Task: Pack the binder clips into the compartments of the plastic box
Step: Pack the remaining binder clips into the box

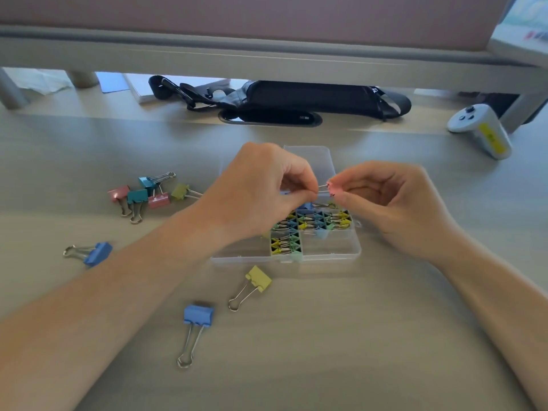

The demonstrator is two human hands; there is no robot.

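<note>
Pink binder clip (333, 189): your left hand (261, 191) pinches its wire handle, your right hand (385, 203) its body, above the plastic box (332, 251), 12 o'clock half. Risk: handle snaps free and the clip drops astray.

One view only, worn on my head, wide-angle. Faces forward and down onto desk (326, 336). Close: my left hand (261, 191), right hand (385, 200) mid-frame, forearms (118, 292) at bottom corners.

Pale wood-grain worktop (326, 336) | far edge: black fabric strap bag (311, 96) behind dark oval cable slot (269, 117) | far right: white yellow-labelled handheld controller (480, 129) | far left: blue sheet (111, 82) beside white paper stack (142, 91)
</note>
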